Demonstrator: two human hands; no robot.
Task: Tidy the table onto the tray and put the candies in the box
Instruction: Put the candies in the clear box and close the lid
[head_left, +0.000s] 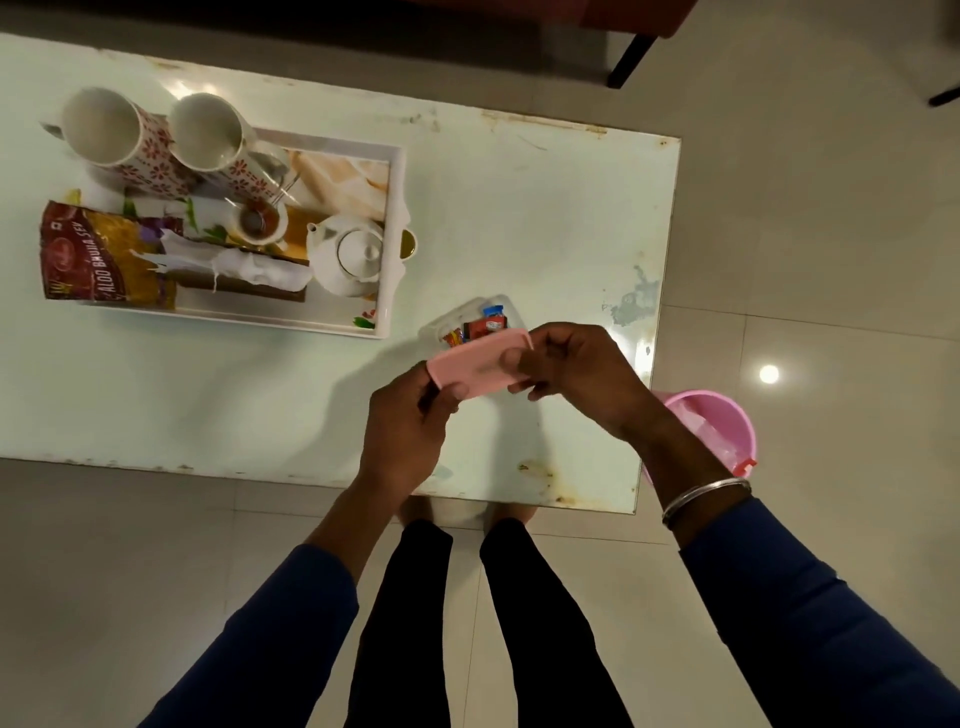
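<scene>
A plain pink rectangular plastic lid (480, 361) covers part of a clear plastic box (470, 319) of red, blue and orange wrapped candies (480, 327). Two tall white ceramic mugs (150, 140) carry a red flower print, beside a plain white teapot (350, 257) and a red-and-yellow snack packet (98, 254). The white rectangular tray (392, 218) shows a beige and brown picture, on a pale green glass-topped table (519, 208).

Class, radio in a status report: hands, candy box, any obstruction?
Left hand and right hand both grip pink lid above clear box. Candies inside, box open. Tray loaded. Nothing blocks the box.
</scene>
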